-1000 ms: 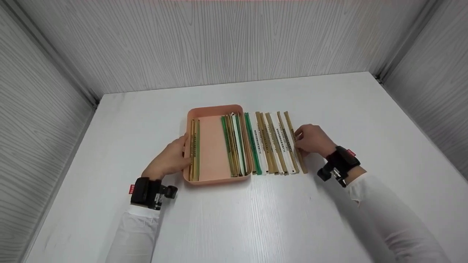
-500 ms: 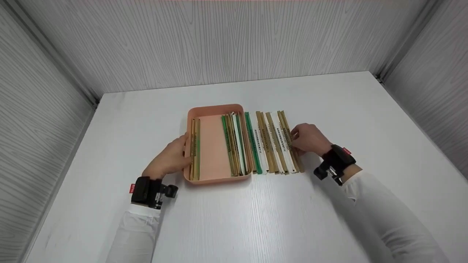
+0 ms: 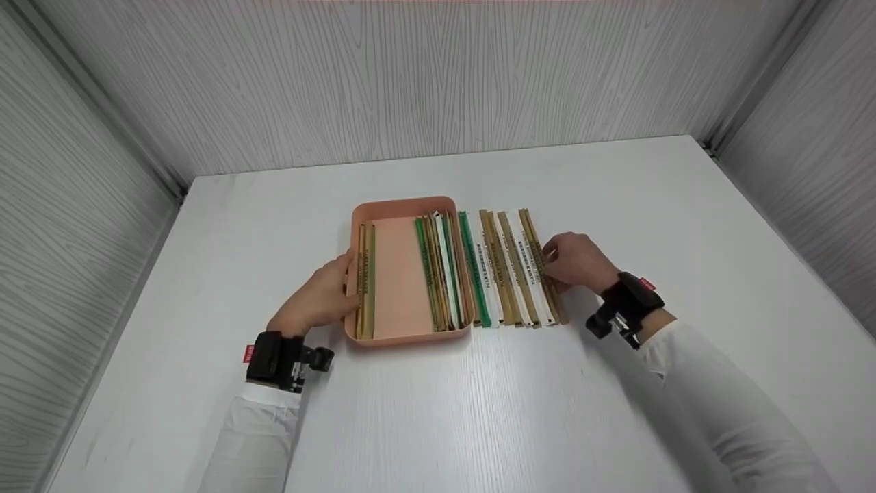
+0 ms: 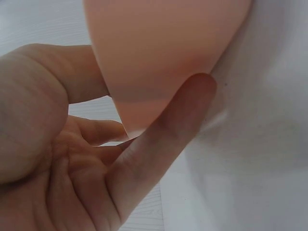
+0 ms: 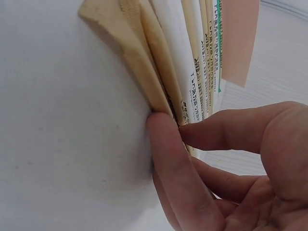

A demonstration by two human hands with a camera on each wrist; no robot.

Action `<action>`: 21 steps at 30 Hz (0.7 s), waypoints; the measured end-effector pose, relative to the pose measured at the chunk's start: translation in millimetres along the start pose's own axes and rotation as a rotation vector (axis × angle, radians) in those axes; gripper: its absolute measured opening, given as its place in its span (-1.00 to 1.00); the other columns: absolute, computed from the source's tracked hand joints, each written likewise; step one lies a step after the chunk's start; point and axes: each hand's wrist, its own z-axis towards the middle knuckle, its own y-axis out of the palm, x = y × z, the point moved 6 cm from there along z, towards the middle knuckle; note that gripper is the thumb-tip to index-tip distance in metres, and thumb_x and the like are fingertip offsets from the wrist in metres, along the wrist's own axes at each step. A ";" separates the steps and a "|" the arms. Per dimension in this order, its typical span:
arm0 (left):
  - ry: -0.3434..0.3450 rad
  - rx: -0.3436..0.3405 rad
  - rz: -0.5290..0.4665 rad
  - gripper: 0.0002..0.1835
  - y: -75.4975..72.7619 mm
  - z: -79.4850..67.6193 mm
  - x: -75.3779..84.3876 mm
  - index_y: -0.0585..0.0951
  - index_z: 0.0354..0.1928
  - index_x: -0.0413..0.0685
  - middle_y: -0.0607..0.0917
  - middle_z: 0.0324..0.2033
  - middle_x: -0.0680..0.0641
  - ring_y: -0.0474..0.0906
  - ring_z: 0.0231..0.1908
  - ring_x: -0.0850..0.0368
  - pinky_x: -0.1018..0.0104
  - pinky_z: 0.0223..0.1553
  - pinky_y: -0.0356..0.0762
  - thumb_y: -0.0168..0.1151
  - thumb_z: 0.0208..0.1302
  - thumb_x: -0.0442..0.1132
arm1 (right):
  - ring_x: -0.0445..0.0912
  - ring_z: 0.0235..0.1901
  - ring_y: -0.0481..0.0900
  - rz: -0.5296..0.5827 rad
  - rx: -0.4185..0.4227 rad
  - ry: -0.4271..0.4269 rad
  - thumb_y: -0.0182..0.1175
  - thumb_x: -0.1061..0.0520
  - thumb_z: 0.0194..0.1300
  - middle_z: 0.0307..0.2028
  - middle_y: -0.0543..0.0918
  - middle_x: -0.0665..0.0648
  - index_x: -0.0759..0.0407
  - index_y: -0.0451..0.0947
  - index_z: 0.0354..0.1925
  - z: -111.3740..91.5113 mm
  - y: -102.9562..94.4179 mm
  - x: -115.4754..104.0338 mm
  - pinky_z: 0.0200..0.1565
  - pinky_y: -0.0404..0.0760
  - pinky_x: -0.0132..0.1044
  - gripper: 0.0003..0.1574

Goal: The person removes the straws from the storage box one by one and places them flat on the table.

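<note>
A pink tray lies on the table, with two brown and one green paper-wrapped straws along its left side and several mixed ones along its right. My left hand grips the tray's left rim, and in the left wrist view the pink wall sits between thumb and fingers. Beside the tray, on its right, several white, brown and green wrapped straws form a row. My right hand is at the row's outer end. In the right wrist view its thumb and finger pinch the outermost brown wrapped straw.
The white table is bounded by a grey wood-grain panel at the back and panels on both sides. The straw row's left end touches or overlaps the tray's right rim.
My right hand has moved slightly left with the outermost brown straw, closing the gap to the neighbouring straw. During the last half second it has hardly moved. The left hand and tray stay put.
</note>
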 end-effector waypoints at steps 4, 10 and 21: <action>-0.007 0.000 0.001 -0.01 0.1 -0.2 -0.6 -0.16 0.63 -0.36 0.46 0.34 -0.41 0.59 0.15 -0.15 0.12 0.04 0.60 0.24 0.36 -0.39 | -0.11 -0.50 0.71 0.002 -0.011 -0.003 0.16 0.27 0.32 -0.12 0.71 0.43 0.59 0.49 0.18 -1.0 -1.4 -0.9 -0.39 0.70 -0.26 -0.47; -0.002 -0.001 -0.012 -0.01 0.2 -1.5 -1.5 -0.16 0.63 -0.37 0.51 0.28 -0.40 0.62 0.09 -0.13 0.16 -0.02 0.62 0.22 0.33 -0.43 | 0.06 -0.33 0.74 0.041 -0.012 -0.005 0.07 0.24 0.39 0.06 0.61 0.46 0.54 0.36 0.36 -5.6 -15.3 -16.2 -0.27 0.75 -0.15 -0.35; -0.043 -0.004 -0.028 0.00 -1.1 -3.0 -2.2 -0.18 0.64 -0.32 0.39 0.39 -0.41 0.57 0.16 -0.16 0.12 0.04 0.62 0.19 0.32 -0.45 | -0.02 -0.24 0.59 -0.024 0.095 -0.268 0.11 0.22 0.40 0.09 0.64 0.22 0.26 0.48 0.36 -1.0 6.2 -144.4 -0.29 0.56 -0.21 -0.42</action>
